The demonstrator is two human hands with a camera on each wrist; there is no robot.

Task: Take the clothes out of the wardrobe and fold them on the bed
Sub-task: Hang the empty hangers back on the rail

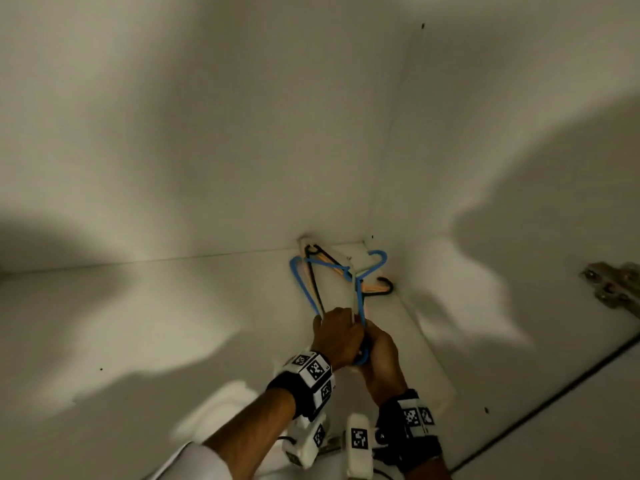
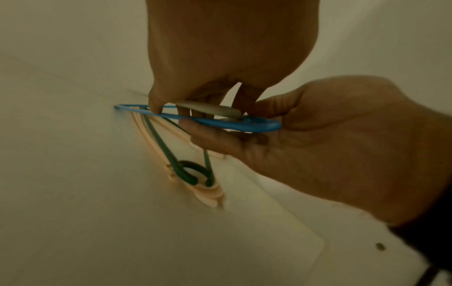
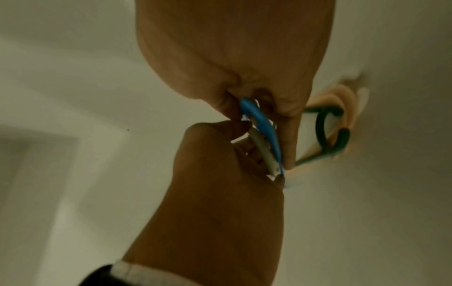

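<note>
No clothes show in any view. A bundle of empty hangers (image 1: 313,277) in blue, black, peach and white lies in the back right corner of the white wardrobe (image 1: 207,150). My left hand (image 1: 332,323) and right hand (image 1: 372,341) meet at the bundle's near end. In the left wrist view my left hand's fingers (image 2: 156,108) curl over the blue hanger (image 2: 220,121) and the white hanger (image 2: 210,110). My right hand (image 2: 318,145) grips the blue hanger's rounded end from the right. The black hook (image 3: 320,131) and peach hangers (image 3: 342,96) lie beyond my fingers.
The wardrobe's bottom panel (image 1: 138,323) stretches to the left with only shadows on it. The right side wall (image 1: 485,168) stands close to the hangers. A metal hinge (image 1: 613,285) sits on the right, with the door edge (image 1: 554,393) below it.
</note>
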